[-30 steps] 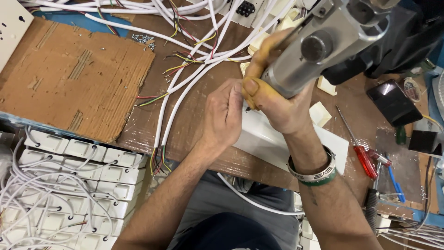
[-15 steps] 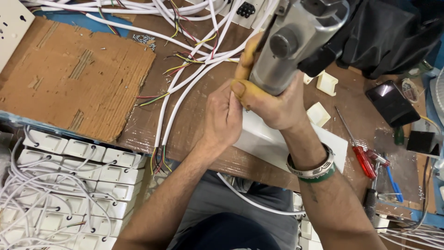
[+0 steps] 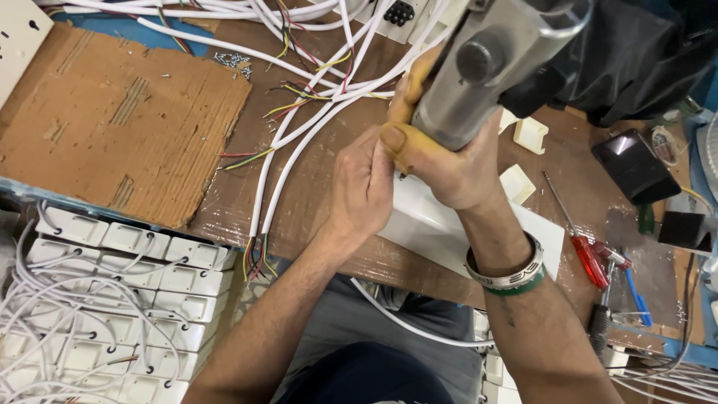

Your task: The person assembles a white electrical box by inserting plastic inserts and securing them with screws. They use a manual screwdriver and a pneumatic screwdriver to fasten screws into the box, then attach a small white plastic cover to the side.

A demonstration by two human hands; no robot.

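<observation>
The light here is bright and even, soft as from overhead, with only faint shadows under the white cables [image 3: 299, 142] on the worktop [image 3: 314, 202]. The grey power tool [image 3: 486, 67] at one o'clock sits close to the lens and looks soft and oversized, with a pale sheen along its barrel. A dark phone [image 3: 636, 168] at three o'clock catches a small glare. The corners bow slightly, and the centre stays sharp.
</observation>
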